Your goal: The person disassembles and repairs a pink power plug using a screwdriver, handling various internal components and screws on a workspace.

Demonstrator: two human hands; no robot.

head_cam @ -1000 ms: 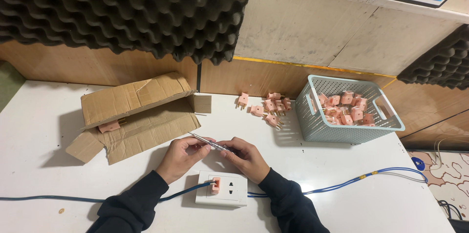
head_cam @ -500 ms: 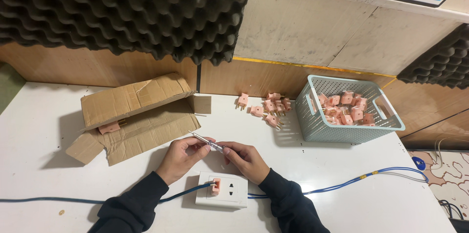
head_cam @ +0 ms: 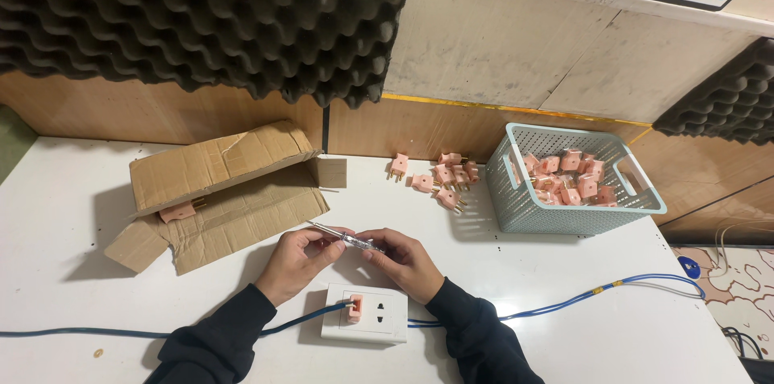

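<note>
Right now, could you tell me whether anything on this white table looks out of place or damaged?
The brown cardboard box lies flattened and torn open, one pink plug caught in its flaps. Several more pink plugs lie loose beside the pale blue plastic basket rather than inside it. Nothing else stands out.

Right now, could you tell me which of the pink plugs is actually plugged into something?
The pink plug in the white socket block, just below the hands. The others lie loose on the table, in the basket, or on the cardboard box.
</note>
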